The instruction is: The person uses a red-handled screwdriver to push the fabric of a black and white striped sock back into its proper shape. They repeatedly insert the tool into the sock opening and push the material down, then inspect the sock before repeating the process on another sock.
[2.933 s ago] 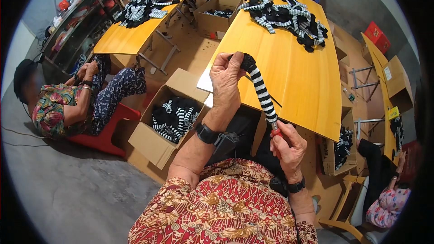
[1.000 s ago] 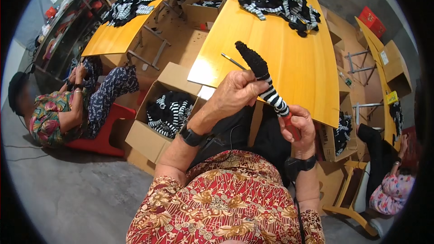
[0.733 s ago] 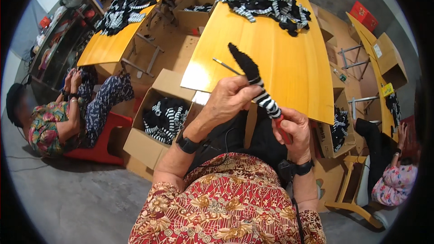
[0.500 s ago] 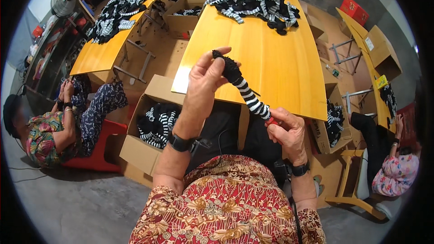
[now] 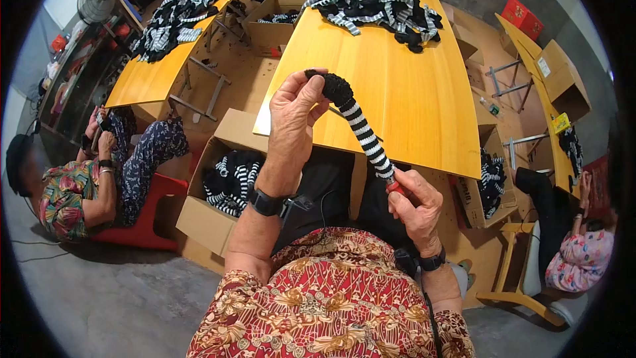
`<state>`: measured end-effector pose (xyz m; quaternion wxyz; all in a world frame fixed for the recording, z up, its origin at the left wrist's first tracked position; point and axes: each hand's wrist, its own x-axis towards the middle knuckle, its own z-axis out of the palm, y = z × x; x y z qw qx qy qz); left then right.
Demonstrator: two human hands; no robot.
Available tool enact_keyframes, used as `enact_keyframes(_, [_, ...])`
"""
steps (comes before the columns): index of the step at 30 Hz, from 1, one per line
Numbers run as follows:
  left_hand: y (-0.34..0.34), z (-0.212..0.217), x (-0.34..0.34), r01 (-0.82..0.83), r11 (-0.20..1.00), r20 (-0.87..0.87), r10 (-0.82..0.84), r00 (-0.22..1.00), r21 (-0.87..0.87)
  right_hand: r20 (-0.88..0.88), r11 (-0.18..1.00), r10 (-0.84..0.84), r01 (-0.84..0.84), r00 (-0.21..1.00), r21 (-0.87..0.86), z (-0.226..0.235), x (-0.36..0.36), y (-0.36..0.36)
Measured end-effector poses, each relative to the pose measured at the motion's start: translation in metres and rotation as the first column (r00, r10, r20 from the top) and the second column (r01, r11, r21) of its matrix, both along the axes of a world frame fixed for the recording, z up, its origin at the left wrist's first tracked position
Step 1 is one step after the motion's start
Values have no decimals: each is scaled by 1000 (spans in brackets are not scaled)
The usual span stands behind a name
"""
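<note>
Grey concrete floor (image 5: 99,285) is filling the lower left of a workroom. At far left, a co-worker in a multicoloured leaf-print shirt (image 5: 69,202) is sitting on a red plastic stool (image 5: 149,215). Next, an open brown cardboard box (image 5: 204,225) is holding a heap of black and striped knitted pieces (image 5: 232,182).

At centre, the wearer's left hand (image 5: 291,106) is pinching the black end of a narrow black-and-white striped knitted tube (image 5: 361,132) between thumb and fingers. A second ago it was gripping the striped part with the black end loose; now the tube is stretching straighter and its stripes are lying more evenly, so it is apparently being held taut from both ends. It is hanging diagonally in front of the near edge of a yellow wooden table (image 5: 424,106), down to a red tool handle (image 5: 395,187), which the right hand (image 5: 419,205) is pinching between thumb and forefinger. How far the tool is reaching inside is hidden. At far right, another co-worker in a pink floral top (image 5: 580,258) is sitting
</note>
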<state>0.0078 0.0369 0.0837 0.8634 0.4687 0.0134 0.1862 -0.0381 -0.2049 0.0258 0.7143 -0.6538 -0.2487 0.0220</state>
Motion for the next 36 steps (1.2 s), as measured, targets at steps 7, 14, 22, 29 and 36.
enact_keyframes(7, [16,-2,-4,-2,969,1,1,1000,247,153,989,-29,50,988,-138,9,6,-2])
enact_keyframes(14, [16,-16,4,-74,993,90,66,994,90,-133,974,154,-172,979,-144,15,15,-21])
enact_keyframes(22, [5,-16,2,-105,993,144,97,985,48,-156,986,165,-159,974,47,5,17,-7])
enact_keyframes(29, [0,-31,5,-242,965,179,221,959,101,-159,995,71,-59,985,75,-2,4,7])
enact_keyframes(36, [-19,-30,6,-151,986,144,160,977,-68,218,981,-158,179,963,-79,3,0,23])
